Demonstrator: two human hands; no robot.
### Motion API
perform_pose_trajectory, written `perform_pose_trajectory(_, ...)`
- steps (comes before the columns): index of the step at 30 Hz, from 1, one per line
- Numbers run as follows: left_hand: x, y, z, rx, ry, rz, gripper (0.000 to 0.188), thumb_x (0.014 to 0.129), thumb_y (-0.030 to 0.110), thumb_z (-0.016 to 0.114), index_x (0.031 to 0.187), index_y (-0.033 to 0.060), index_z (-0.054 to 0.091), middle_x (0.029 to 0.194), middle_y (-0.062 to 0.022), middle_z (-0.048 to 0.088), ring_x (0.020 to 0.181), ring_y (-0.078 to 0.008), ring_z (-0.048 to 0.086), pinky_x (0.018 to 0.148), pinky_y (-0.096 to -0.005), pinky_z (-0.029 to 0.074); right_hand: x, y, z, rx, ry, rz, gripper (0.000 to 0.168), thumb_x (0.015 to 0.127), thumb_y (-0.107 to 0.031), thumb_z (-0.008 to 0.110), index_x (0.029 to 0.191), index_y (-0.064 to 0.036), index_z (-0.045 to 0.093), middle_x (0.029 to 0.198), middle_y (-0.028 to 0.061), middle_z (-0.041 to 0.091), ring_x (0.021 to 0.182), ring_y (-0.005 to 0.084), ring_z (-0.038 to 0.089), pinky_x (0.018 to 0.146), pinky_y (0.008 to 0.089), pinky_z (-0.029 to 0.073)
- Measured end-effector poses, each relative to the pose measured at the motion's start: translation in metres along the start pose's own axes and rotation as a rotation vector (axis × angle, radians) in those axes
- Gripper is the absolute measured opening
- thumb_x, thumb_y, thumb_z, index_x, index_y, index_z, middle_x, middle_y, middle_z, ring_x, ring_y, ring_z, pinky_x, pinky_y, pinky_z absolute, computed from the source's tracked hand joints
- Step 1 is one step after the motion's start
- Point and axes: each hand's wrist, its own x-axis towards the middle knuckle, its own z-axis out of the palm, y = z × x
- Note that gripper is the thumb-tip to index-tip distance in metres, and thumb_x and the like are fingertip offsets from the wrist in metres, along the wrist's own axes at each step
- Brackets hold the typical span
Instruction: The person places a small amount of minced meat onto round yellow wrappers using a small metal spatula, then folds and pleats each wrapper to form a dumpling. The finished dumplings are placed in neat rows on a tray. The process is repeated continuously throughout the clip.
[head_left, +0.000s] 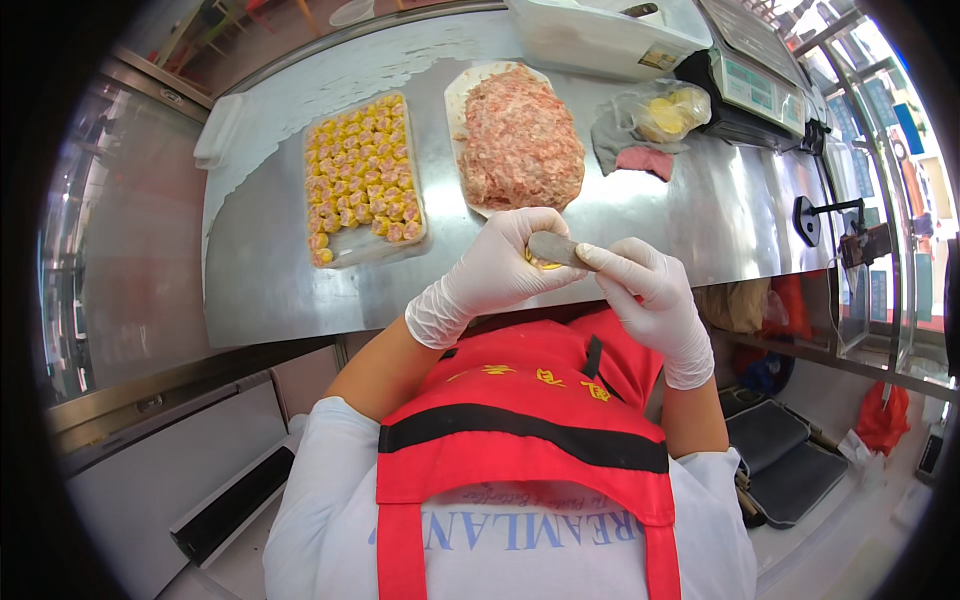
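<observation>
My gloved left hand (506, 259) curls around a small yellow-wrapped dumpling (545, 263), mostly hidden by the fingers and the blade. Pinched in my gloved right hand (649, 292) is a flat metal spatula (555, 248), its broad rounded end lying over the dumpling's top. Just beyond my hands, a large mound of minced meat filling (521, 139) is heaped on a white tray (455, 101). To the left, a clear plastic tray (352, 253) holds rows of yellow open-topped dumplings (360, 161), with a bare patch at its near side.
A bag of yellow wrappers (667, 112) sits on cloths (643, 161) at right. Behind are a translucent plastic bin (600, 41) and a digital scale (757, 90). A phone on a stand (866, 244) stands at the right edge of the steel table (262, 285). Clear lids (219, 131) lie far left.
</observation>
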Motion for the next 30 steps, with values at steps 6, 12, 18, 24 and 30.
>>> perform_pose_trajectory(6,-0.005,-0.001,-0.005,0.214,0.016,0.109,0.019,0.075,0.009,0.077,0.079,0.0054,0.059,0.074,0.0027,0.058,0.070,-0.0040,0.053,0.059,-0.0227,0.043,-0.004,0.000,-0.017,-0.076,-0.076,0.012,0.037,0.075,0.002,0.065,0.108,-0.014,0.070,0.075,0.0073,0.058,0.063,0.0244,0.059,0.055,0.0318,0.046)
perform_pose_trajectory(12,-0.003,0.001,-0.008,0.028,-0.007,-0.032,0.018,0.074,0.004,0.074,0.079,0.0055,0.057,0.075,0.0024,0.056,0.071,-0.0037,0.052,0.060,-0.0207,0.043,-0.016,0.000,-0.021,0.081,0.087,0.064,0.036,0.074,0.003,0.065,0.105,-0.014,0.071,0.075,0.0061,0.059,0.063,0.0248,0.059,0.056,0.0318,0.047)
perform_pose_trajectory(18,-0.007,0.000,-0.002,0.084,-0.005,-0.007,0.018,0.076,0.002,0.074,0.080,0.0054,0.056,0.078,0.0041,0.056,0.074,-0.0034,0.051,0.067,-0.0201,0.043,-0.003,-0.002,-0.016,-0.169,0.017,-0.077,0.037,0.071,0.002,0.066,0.104,-0.014,0.071,0.077,0.0062,0.060,0.063,0.0243,0.060,0.054,0.0326,0.047)
perform_pose_trajectory(24,-0.011,0.010,-0.004,-0.060,0.023,0.002,0.043,0.078,0.002,0.072,0.118,0.0015,0.058,0.103,0.0006,0.057,0.094,-0.0042,0.050,0.077,-0.0213,0.044,-0.023,0.006,-0.030,0.140,0.147,0.087,0.036,0.077,0.010,0.060,0.109,-0.003,0.067,0.076,0.0087,0.059,0.061,0.0190,0.056,0.056,0.0267,0.045)
perform_pose_trajectory(30,-0.009,0.002,0.000,0.011,0.063,0.059,0.025,0.079,0.004,0.073,0.102,0.0007,0.065,0.093,-0.0007,0.063,0.087,-0.0063,0.057,0.076,-0.0216,0.047,-0.023,0.006,-0.006,0.132,0.115,0.023,0.038,0.077,0.009,0.061,0.112,-0.006,0.067,0.075,0.0085,0.057,0.059,0.0201,0.055,0.056,0.0272,0.045)
